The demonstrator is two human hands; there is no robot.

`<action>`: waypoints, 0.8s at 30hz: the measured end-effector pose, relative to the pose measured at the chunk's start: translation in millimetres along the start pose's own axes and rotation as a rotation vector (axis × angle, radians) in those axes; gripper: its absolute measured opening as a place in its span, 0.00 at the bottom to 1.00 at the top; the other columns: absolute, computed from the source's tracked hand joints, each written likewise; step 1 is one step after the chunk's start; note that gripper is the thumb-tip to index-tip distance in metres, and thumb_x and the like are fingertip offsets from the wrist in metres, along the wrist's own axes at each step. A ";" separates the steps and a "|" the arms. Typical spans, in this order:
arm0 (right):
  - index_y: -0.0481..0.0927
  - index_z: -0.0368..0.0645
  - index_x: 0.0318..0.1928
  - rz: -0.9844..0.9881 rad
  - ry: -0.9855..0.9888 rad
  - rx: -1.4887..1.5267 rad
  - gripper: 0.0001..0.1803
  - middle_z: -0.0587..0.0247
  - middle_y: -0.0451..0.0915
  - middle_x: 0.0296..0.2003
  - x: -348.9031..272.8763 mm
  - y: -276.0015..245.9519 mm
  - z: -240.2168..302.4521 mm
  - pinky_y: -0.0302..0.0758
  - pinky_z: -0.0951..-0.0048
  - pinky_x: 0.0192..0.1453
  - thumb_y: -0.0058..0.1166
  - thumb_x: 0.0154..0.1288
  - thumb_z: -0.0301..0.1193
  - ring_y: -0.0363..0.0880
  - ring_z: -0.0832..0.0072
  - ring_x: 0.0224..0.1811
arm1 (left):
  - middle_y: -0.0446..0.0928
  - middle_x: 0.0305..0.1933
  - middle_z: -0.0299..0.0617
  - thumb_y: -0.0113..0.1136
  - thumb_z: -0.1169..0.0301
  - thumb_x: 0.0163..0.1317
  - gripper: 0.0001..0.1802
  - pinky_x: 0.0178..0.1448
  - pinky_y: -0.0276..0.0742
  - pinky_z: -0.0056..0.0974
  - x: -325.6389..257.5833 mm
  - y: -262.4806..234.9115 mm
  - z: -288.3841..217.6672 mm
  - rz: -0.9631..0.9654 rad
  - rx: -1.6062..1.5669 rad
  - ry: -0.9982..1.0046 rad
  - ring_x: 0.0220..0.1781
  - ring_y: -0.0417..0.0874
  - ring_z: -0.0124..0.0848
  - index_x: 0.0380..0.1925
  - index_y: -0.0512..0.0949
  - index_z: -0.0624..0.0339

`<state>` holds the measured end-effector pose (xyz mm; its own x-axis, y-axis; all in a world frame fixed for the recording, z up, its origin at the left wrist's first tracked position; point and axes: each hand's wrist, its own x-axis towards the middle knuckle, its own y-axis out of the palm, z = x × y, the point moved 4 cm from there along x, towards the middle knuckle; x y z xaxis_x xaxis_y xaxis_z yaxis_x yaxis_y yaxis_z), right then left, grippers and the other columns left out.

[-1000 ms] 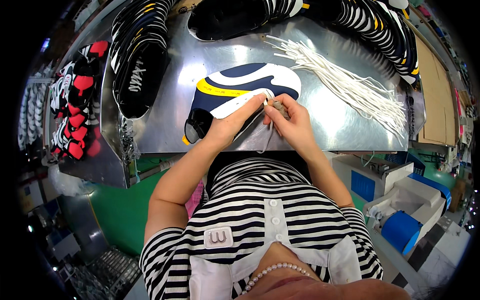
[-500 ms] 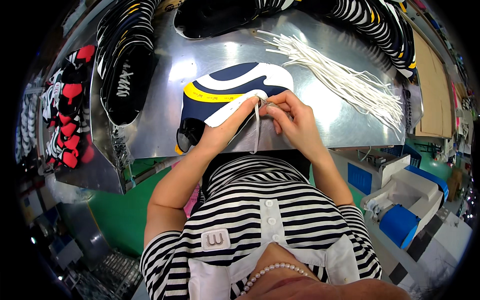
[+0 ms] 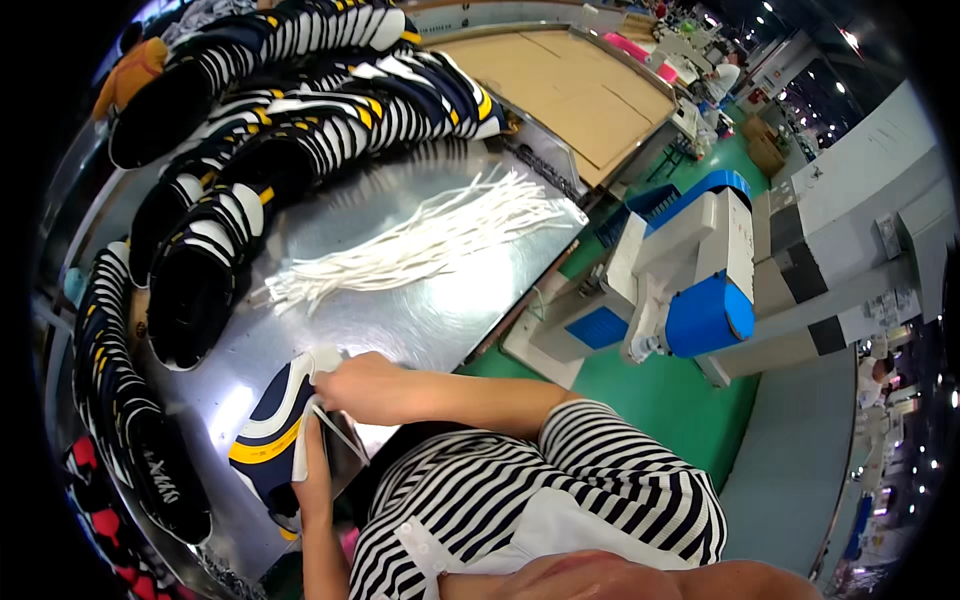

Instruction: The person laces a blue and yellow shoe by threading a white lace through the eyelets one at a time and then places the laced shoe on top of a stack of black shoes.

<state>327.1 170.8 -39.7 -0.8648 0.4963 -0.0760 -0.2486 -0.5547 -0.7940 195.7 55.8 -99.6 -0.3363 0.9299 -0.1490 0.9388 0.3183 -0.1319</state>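
Observation:
A navy, white and yellow shoe upper (image 3: 262, 452) rests at the near edge of the metal table, tilted up in my hands. My left hand (image 3: 316, 462) is closed around its white eyelet edge, thumb along the edge. Close to the upper's far end, my right hand (image 3: 368, 388) is closed with its fingers bent at the eyelet edge, pinching a white shoelace (image 3: 346, 432). A loose length of that lace hangs between the two hands. The right fingertips are partly hidden behind the hand.
Loose white shoelaces (image 3: 420, 240) lie in a bundle on the metal table (image 3: 400, 335). Nested rows of shoe uppers (image 3: 330, 145) stand behind and along the left. A cardboard-covered table (image 3: 560, 85) is beyond, and a white-and-blue machine (image 3: 660, 290) stands to the right.
The view has swung to the right, so the upper and hands now appear lower left, and more of the machine shows. My hands stay on the upper, the right at the eyelet edge.

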 end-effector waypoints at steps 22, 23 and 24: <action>0.81 0.41 0.36 -0.231 0.329 0.976 0.10 0.76 0.74 0.24 2.5 26.9 -45.1 0.63 0.85 0.30 0.60 0.67 0.35 0.68 0.88 0.25 | 0.78 0.23 0.49 0.65 0.63 0.60 0.12 0.29 0.73 0.47 10.5 -28.5 -53.9 0.047 0.964 0.360 0.26 0.81 0.47 0.37 0.78 0.58; 0.82 0.40 0.35 -0.087 0.389 0.922 0.10 0.76 0.75 0.24 -0.5 34.8 -34.1 0.63 0.85 0.31 0.60 0.67 0.34 0.68 0.88 0.26 | 0.78 0.23 0.49 0.66 0.65 0.60 0.11 0.29 0.73 0.46 10.1 -24.8 -53.2 0.028 0.954 0.399 0.26 0.81 0.46 0.37 0.78 0.58; 0.82 0.40 0.34 -0.063 0.369 0.948 0.10 0.77 0.74 0.23 4.4 46.6 -25.4 0.62 0.85 0.30 0.60 0.67 0.34 0.68 0.89 0.25 | 0.79 0.24 0.48 0.66 0.67 0.59 0.10 0.29 0.73 0.45 8.2 -22.4 -55.9 0.007 0.948 0.455 0.26 0.81 0.45 0.37 0.79 0.58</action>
<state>322.7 164.1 -92.3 -0.6894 0.6289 -0.3594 -0.6709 -0.7415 -0.0106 176.1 66.5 -43.1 -0.0868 0.9753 0.2032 0.4310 0.2206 -0.8749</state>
